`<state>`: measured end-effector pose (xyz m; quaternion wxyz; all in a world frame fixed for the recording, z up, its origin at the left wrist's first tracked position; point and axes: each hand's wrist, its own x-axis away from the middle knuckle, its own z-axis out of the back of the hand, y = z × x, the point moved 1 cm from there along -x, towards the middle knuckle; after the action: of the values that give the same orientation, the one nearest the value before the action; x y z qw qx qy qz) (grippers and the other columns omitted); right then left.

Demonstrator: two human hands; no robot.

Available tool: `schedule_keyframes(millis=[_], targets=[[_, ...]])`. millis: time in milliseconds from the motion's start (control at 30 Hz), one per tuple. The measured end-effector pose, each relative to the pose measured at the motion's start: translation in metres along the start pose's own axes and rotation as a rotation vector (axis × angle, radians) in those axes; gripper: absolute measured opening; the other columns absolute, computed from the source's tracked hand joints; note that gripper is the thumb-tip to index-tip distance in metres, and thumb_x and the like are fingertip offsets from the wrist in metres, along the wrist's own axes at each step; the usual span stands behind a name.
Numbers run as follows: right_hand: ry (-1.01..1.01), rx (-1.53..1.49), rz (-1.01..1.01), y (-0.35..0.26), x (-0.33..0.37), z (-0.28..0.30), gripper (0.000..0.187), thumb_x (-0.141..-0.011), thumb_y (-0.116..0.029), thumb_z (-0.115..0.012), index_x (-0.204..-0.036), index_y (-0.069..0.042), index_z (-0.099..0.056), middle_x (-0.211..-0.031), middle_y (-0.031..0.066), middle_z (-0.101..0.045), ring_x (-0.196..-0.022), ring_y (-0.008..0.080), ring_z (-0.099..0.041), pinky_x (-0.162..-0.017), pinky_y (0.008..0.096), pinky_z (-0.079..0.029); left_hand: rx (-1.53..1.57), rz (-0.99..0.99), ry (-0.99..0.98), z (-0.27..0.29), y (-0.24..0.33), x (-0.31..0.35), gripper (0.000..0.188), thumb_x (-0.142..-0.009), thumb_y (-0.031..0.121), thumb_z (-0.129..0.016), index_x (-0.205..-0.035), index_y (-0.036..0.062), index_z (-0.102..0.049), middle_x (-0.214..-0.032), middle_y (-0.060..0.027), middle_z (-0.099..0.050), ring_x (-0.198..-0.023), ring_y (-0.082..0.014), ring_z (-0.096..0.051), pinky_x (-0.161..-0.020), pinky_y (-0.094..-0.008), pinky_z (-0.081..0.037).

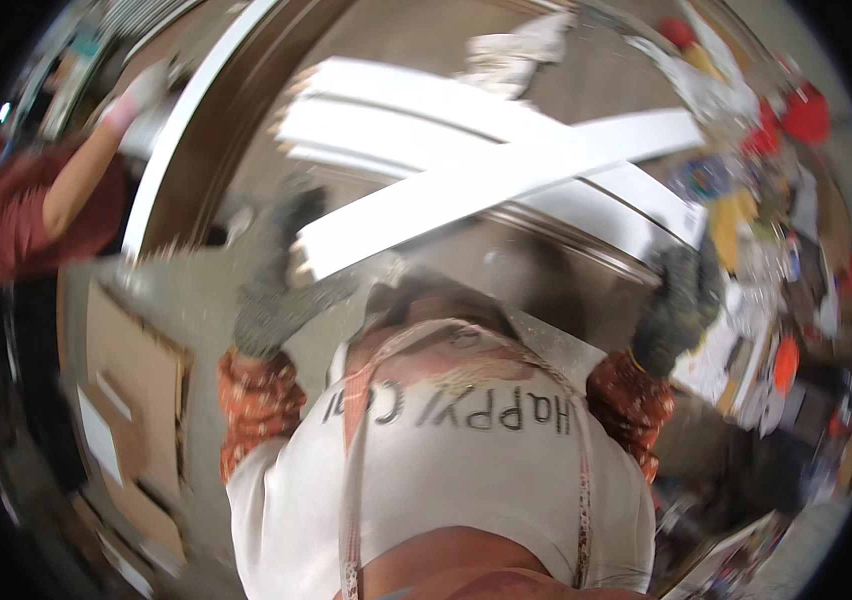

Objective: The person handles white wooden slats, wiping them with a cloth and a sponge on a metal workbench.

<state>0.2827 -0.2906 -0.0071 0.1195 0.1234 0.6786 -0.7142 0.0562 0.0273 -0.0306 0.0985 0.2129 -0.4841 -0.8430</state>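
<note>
A long white strip (pixel 486 182) lies slantwise across several other white strips (pixel 386 112), making a cross on a brown work surface (pixel 396 32). My left hand (pixel 281 290), in a dark grey-green glove, is at the near left end of the top strip. Its thumb and fingers are spread wide around that end, without visibly closing on it. My right hand (pixel 681 300), gloved alike, is beside the right ends of the lower strips. Motion blur smears its fingers, so whether it grips a strip is unclear.
A crumpled pale cloth (pixel 518 58) lies at the far side. Beyond a white-edged brown panel (pixel 191 140), a co-worker's arm (pixel 81 190) reaches out at left. Cardboard sheets (pixel 136 370) lie on the floor at left. Plastic bags and clutter (pixel 746 230) crowd the right.
</note>
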Motion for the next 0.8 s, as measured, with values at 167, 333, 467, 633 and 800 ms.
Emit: schedule_keyframes(millis=[167,333,467,633,800], targets=[[-0.153,-0.218,0.03,0.009,-0.004,0.015,0.034,-0.082,-0.001,-0.068,-0.116,-0.003,-0.063,-0.108,0.0051,-0.064,-0.089,0.0112,-0.059,-0.078,0.0261,-0.051,-0.171,-0.063,0.025,-0.01,0.03,-0.016,0.082,-0.072,0.009,-0.079,-0.141,0.0005,-0.034,-0.141,-0.0169,-0.041,-0.129,-0.0269,-0.043,-0.104,-0.0384,-0.039],[0.173,0.087,-0.058,0.038,-0.013,0.087,0.031,-0.086,-0.004,-0.066,-0.116,-0.002,-0.062,-0.097,0.001,-0.063,-0.085,0.0084,-0.056,-0.074,0.0246,-0.048,-0.292,-0.054,-0.045,-0.023,0.042,-0.032,0.074,-0.074,0.004,-0.074,-0.139,-0.0015,-0.039,-0.142,-0.0178,-0.042,-0.131,-0.0276,-0.04,-0.108,-0.0383,-0.033],[0.503,0.214,-0.188,0.043,-0.031,0.174,0.038,-0.09,-0.021,-0.063,-0.122,0.0,-0.059,-0.096,0.0026,-0.063,-0.078,0.0084,-0.054,-0.071,0.0244,-0.048,-0.503,-0.08,-0.105,-0.019,0.049,-0.039,0.067,-0.074,0.004,-0.074,-0.134,-0.0046,-0.044,-0.138,-0.0192,-0.047,-0.126,-0.0273,-0.047,-0.105,-0.0361,-0.035],[0.632,0.911,-0.078,0.082,-0.077,0.265,0.035,-0.084,-0.027,-0.068,-0.11,-0.005,-0.066,-0.102,0.0126,-0.068,-0.093,0.0239,-0.064,-0.085,0.0346,-0.048,-0.664,-0.069,-0.146,-0.022,0.064,-0.036,0.069,-0.074,0.007,-0.073,-0.135,-0.0046,-0.042,-0.139,-0.0206,-0.045,-0.129,-0.0306,-0.044,-0.107,-0.0375,-0.032],[0.452,1.448,-0.277,0.115,-0.119,0.288,0.045,-0.085,-0.05,-0.055,-0.115,-0.018,-0.065,-0.115,0.0136,-0.063,-0.108,0.0322,-0.057,-0.091,0.0455,-0.044,-0.826,-0.162,-0.001,-0.043,0.05,-0.037,0.061,-0.074,0.018,-0.077,-0.127,0.001,-0.053,-0.118,-0.0191,-0.061,-0.108,-0.0321,-0.059,-0.093,-0.0394,-0.045]])
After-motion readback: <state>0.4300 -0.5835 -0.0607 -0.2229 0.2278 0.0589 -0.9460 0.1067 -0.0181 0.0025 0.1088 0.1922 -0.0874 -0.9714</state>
